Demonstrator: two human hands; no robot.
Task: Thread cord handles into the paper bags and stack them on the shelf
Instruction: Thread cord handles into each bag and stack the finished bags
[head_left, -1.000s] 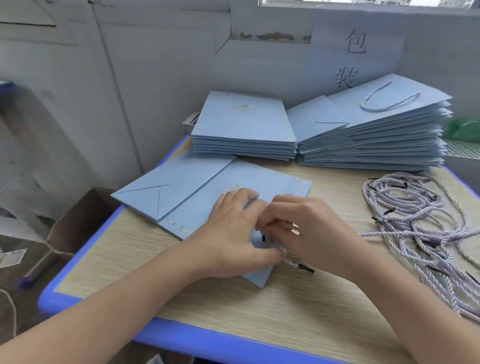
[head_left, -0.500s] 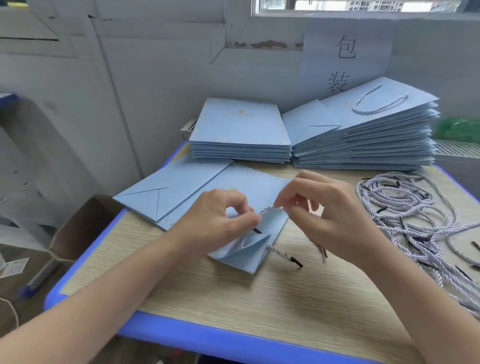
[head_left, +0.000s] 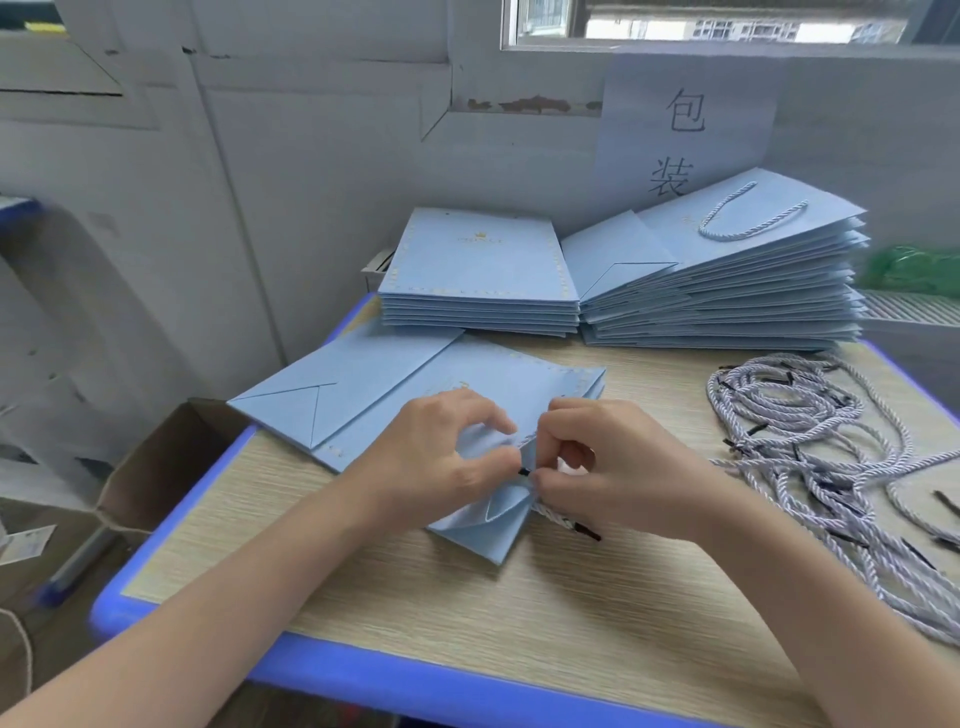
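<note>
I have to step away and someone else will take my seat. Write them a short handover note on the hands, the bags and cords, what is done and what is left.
Left hand: pinches the raised top edge of the bag in work.
Right hand: fingers pinch a cord at that edge, its black tip at the bag; the other tip lies on the table.
Loose cords: heap on the right.
Done: a bag with a handle tops the far right stack.
Left: finish this bag; the far left stack shows no handles.
</note>
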